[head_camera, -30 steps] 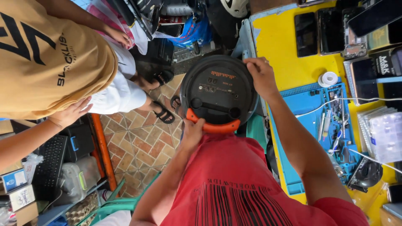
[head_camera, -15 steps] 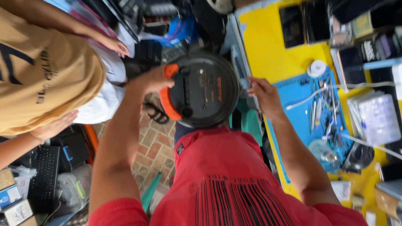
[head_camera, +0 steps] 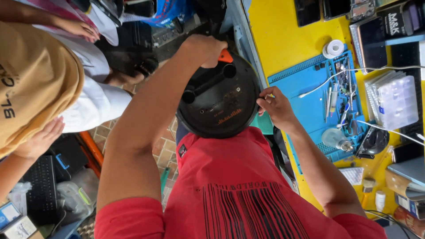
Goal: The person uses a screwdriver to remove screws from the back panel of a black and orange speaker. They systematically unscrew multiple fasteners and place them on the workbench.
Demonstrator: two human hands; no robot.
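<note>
Head view showed the left hand (head_camera: 204, 48) gripping the round black device (head_camera: 219, 97) by its orange part, while the right hand (head_camera: 273, 105) pinched its rim beside the yellow tabletop (head_camera: 283, 40) edge.

Orange label strip (head_camera: 230, 116) is showing on the round black device's face, near its close edge. Dark screens (head_camera: 321, 9) are lying flat at far right on the yellow bench. A black box with white lettering (head_camera: 392, 24) is sitting at the far right corner. A clear plastic compartment case (head_camera: 394, 102) is resting right of the blue mat. Small blue-and-white boxes (head_camera: 11, 219) are sitting near left, bottom corner.
</note>
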